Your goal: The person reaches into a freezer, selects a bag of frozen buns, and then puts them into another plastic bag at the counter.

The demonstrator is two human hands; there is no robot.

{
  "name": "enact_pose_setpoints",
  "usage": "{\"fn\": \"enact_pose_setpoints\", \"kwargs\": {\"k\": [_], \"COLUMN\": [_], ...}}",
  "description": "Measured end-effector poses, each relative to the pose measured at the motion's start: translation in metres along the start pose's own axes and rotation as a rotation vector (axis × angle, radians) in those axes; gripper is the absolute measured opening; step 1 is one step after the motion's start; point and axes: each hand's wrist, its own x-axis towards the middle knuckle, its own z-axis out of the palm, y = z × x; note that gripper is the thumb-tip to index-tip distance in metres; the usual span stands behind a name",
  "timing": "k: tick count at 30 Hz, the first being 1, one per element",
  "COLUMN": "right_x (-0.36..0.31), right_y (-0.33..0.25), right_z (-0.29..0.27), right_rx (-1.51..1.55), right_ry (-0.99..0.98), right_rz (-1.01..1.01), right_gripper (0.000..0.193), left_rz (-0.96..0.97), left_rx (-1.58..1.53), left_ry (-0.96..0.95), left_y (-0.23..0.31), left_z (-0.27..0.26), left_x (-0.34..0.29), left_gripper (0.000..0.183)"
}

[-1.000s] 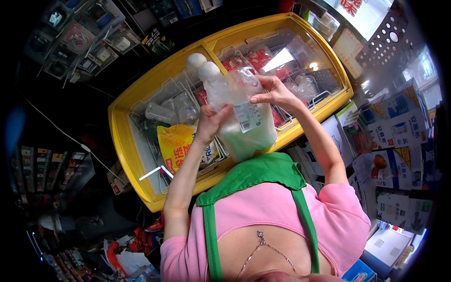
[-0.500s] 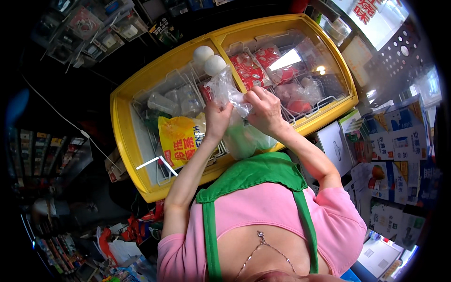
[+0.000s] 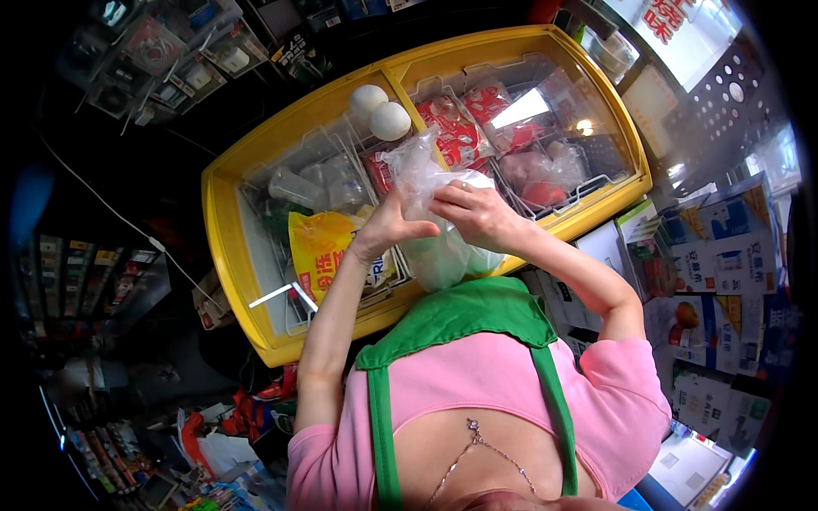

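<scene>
A clear plastic bag (image 3: 416, 163) rises between my hands above the yellow-framed chest freezer (image 3: 256, 345). My left hand (image 3: 383, 228) grips its left side, with the thumb stretched across the front and the fingers partly hidden by the film. From the right, my right hand (image 3: 479, 215) pinches the bag with curled fingers. Below them, a translucent whitish bag (image 3: 439, 262) bulges over the freezer's near edge, against my green apron (image 3: 460, 319). Whether the two plastic pieces are one bag, I cannot tell. Two white balls (image 3: 389, 121) sit beyond my hands, by the freezer's middle bar.
A yellow printed package (image 3: 313, 243) lies in the freezer's left half, near wire baskets. Red packages (image 3: 452, 128) fill part of the right half, under a transparent cover. Stacked cartons (image 3: 724, 255) stand at right. A white cable (image 3: 102, 200) hangs at left.
My right hand has moved slightly down and inward. My left thumb has stretched out across the bag, whose bunched top has opened out and stands taller.
</scene>
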Motion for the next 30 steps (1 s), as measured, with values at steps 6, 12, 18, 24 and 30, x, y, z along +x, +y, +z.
{"fn": "enact_pose_setpoints", "kwargs": {"k": [6,12,18,24,30], "right_x": [0.021,0.038,0.113,0.113,0.097], "right_y": [0.002,0.022,0.027,0.045,0.050], "right_z": [0.005,-0.051,-0.058,-0.045,-0.058], "right_rx": [0.336,0.590,0.133,0.506,0.638], "right_ry": [0.068,0.179,-0.404,-0.460,-0.430], "right_rz": [0.186,0.543,0.215,-0.012,-0.134], "right_gripper": [0.026,0.031,0.040,0.012,0.022], "left_rz": [-0.064,-0.123,-0.002,-0.255,-0.156], "left_rx": [-0.034,-0.075,0.098,0.251,0.152], "left_ry": [0.057,0.155,0.154,0.152,0.107], "left_y": [-0.008,-0.015,-0.019,-0.027,-0.020], "left_z": [0.008,0.008,0.010,-0.006,-0.002], "left_x": [0.007,0.002,0.008,0.002,0.010], "left_gripper": [0.049,0.045,0.048,0.045,0.038]}}
